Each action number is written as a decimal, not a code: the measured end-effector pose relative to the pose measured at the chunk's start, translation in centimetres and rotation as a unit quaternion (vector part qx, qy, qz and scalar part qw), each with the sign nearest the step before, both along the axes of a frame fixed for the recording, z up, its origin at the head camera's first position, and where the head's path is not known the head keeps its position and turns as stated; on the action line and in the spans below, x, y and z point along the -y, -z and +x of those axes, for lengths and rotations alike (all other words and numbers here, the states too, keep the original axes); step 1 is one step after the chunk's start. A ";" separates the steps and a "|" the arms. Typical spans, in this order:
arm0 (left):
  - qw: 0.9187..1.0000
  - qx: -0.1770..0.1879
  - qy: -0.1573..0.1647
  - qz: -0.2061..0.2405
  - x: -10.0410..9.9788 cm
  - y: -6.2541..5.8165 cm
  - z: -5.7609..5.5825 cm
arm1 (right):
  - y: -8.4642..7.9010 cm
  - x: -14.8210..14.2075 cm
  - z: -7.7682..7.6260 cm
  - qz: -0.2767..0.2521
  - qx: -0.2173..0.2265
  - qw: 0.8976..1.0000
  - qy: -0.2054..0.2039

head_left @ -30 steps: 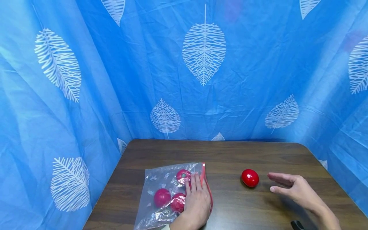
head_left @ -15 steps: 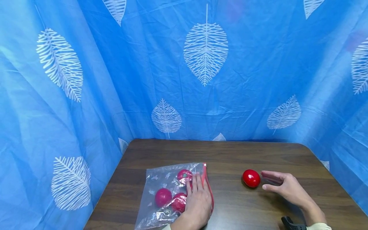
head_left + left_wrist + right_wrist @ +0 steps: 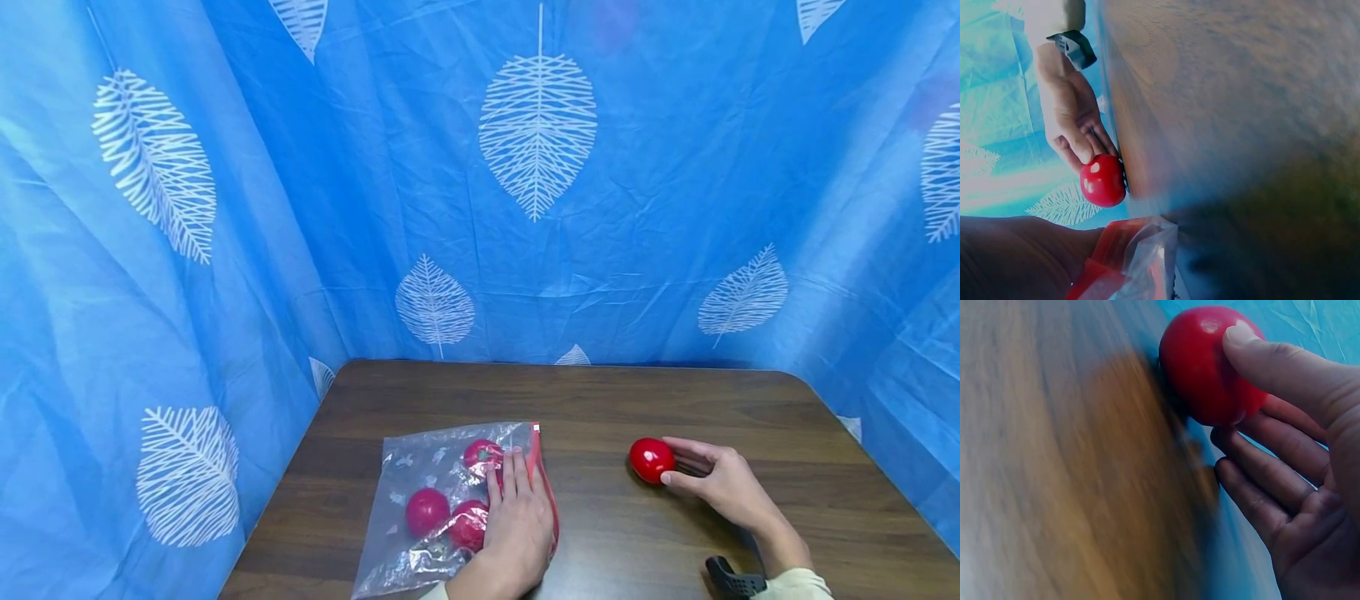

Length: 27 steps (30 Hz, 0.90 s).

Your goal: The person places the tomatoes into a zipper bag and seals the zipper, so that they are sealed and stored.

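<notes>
A glossy red tomato (image 3: 652, 460) is on the right half of the table. My right hand (image 3: 723, 487) pinches it from the right, thumb on the near side and fingers behind; in the right wrist view the thumb presses on the tomato (image 3: 1207, 365). To the left lies a clear plastic zip bag (image 3: 397, 475) with a red zip edge. Inside it are several red round things, including a tomato (image 3: 480, 454) with a green stem mark and a red ball-like one (image 3: 427, 512). My left hand (image 3: 517, 525) rests flat on the bag near its zip edge, fingers straight.
The brown wooden table (image 3: 600, 400) is ringed by a blue curtain (image 3: 637, 208) with white leaf prints. The right wrist wears a black band (image 3: 731, 579). The bag's red zip (image 3: 1107, 256) shows beside the left wrist.
My right hand has moved left to the tomato, and its thumb and fingers have come onto it. The tomato has barely shifted. My left hand stays on the bag.
</notes>
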<state>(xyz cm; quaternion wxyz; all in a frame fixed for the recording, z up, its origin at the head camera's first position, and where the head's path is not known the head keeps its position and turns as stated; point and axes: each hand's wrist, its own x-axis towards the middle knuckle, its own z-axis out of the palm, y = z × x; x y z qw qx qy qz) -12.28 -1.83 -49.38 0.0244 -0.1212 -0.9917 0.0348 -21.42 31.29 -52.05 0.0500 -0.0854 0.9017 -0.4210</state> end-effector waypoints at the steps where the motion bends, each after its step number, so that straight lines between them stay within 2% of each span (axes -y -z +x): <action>1: 1.000 -0.002 0.001 -0.003 0.0 0.0 0.0 | 0.0 0.1 0.0 0.000 0.001 1.000 0.002; 12: 1.000 -0.010 0.000 -0.006 0.0 -0.1 0.1 | -0.6 0.9 0.2 0.003 -0.017 1.000 0.001; 18: 1.000 -0.022 0.001 -0.003 0.3 0.2 0.4 | -1.5 1.4 1.1 -0.002 -0.021 1.000 0.003; 21: 1.000 -0.018 0.003 -0.002 0.6 0.1 0.5 | -2.0 1.9 1.6 -0.020 -0.017 1.000 -0.002; 27: 1.000 0.023 0.006 0.009 0.9 0.2 0.3 | -2.6 3.8 2.7 -0.052 -0.018 0.998 -0.019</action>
